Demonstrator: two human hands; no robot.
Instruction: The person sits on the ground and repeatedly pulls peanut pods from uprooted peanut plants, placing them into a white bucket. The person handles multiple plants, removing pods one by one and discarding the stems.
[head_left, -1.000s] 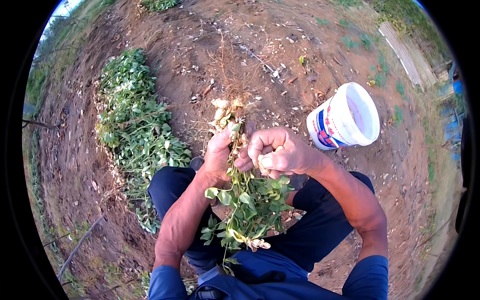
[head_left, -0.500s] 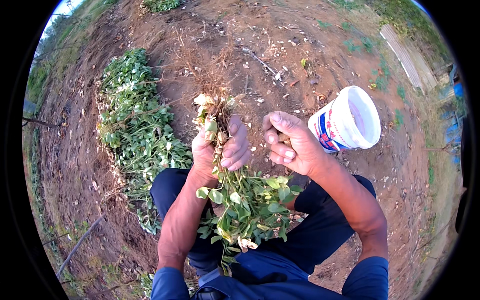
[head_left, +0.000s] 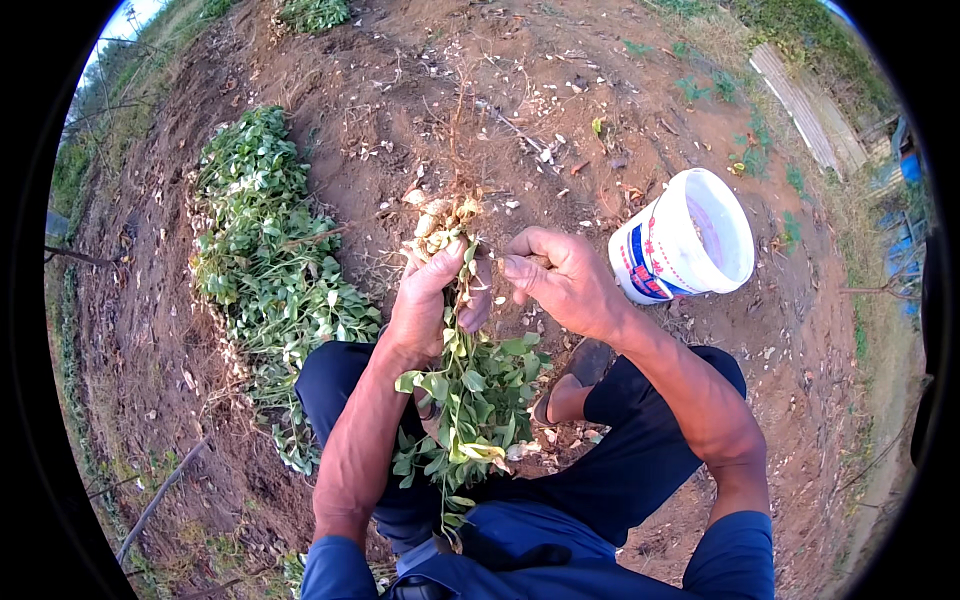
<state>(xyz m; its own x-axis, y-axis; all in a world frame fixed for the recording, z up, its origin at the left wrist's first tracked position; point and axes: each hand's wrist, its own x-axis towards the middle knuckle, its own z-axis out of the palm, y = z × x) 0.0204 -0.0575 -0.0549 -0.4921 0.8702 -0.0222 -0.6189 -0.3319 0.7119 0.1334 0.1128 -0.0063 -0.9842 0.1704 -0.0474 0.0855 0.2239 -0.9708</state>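
Observation:
A pulled-up peanut plant (head_left: 475,375) is gripped at its root end by my left hand (head_left: 425,305), its leafy stems hanging down between my knees. Pale peanut pods (head_left: 437,222) cluster on top of that hand, and thin brown roots stick up beyond them. Just to the right, my right hand (head_left: 570,280) is closed with its thumb against the bent fingers. A bit of tan pod shows between them; how many pods it holds is hidden. The right fingertips are close to the plant but apart from the pod cluster.
A white bucket (head_left: 632,255) with blue and red print stands tilted on the soil to the right, its inside partly visible. Left of my knee lies a long heap of peanut plants (head_left: 265,220). Sticks (head_left: 165,495) lie at lower left, corrugated sheeting (head_left: 795,105) at far right.
My right hand has moved slightly left and turned over, its back now upward. The plant in my left hand has rotated, showing more pods, and its leaves hang closer together.

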